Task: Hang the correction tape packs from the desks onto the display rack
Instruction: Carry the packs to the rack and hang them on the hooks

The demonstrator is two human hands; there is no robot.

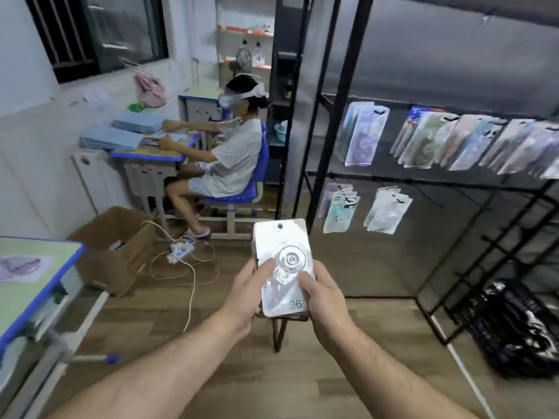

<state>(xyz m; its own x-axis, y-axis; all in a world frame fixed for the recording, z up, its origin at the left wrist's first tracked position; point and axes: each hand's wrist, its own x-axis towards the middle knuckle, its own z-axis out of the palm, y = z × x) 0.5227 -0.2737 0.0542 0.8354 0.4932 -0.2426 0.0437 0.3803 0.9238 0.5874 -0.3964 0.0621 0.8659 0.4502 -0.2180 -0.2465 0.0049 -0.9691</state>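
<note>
At the far left, the near corner of a green-topped desk [39, 249] with a blue edge carries a pale purple item [21, 266]. Past it, an open cardboard box [118, 252] and a power strip [181, 252] with loose cables sit on the wooden floor. Behind them, a seated person [233, 158] wearing a headset works at another desk.

In the centre, the left hand [245, 294] and right hand [323, 300] grip a white correction tape pack [281, 267] by its lower edges, thumbs on its front and fingers curled behind. It is upright in the air above the floor, short of the rack, hang hole on top.

To the right stands a black display rack [329, 146] with hanging packs [453, 140] in two rows. A black plastic bag [514, 328] lies by its right end.
</note>
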